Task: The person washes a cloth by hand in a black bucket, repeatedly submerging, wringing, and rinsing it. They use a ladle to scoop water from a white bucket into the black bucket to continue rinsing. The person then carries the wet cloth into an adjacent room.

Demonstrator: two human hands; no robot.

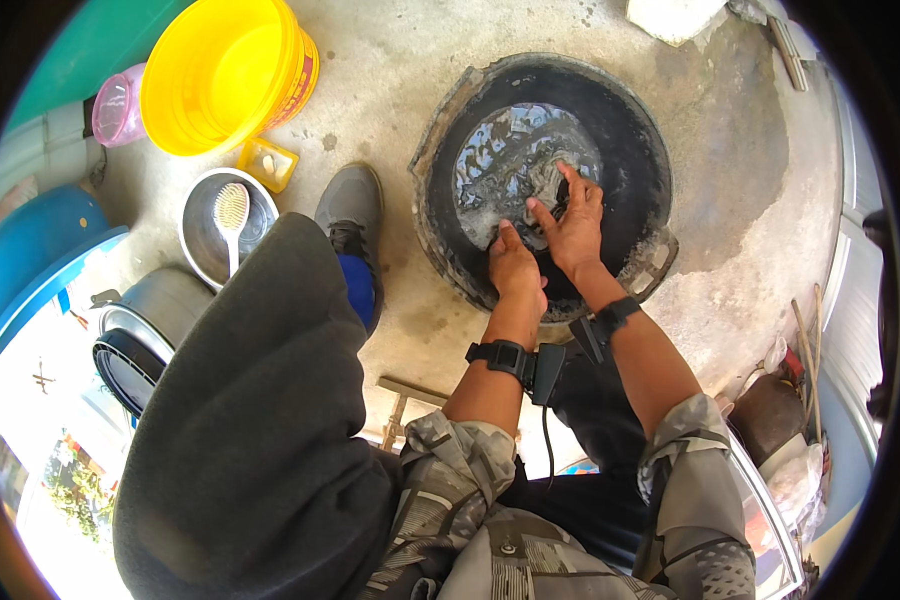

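A round black tub [637, 135] with worn, scuffed walls stands on the concrete floor before me, holding shallow, rippling water [510, 127]. Wet greyish cloth [544, 184] lies bunched in the water. My right hand [577, 225] is over the tub at the cloth, thumb and fingers spread; a dark bit shows between them, and whether it grips the cloth cannot be told. Lower and to the left, my left hand [516, 266] is at the water's near edge with its fingertips curled down, partly hidden. Each wrist wears a black strap with a small device.
To the left stand a yellow bucket [217, 75], a pink container [116, 109], a small yellow dish [274, 176] and a metal bowl [187, 217] with a white-handled brush [231, 210]. A metal pot [169, 300] and blue tub [30, 262] are beyond. Sticks [810, 352] lean at right.
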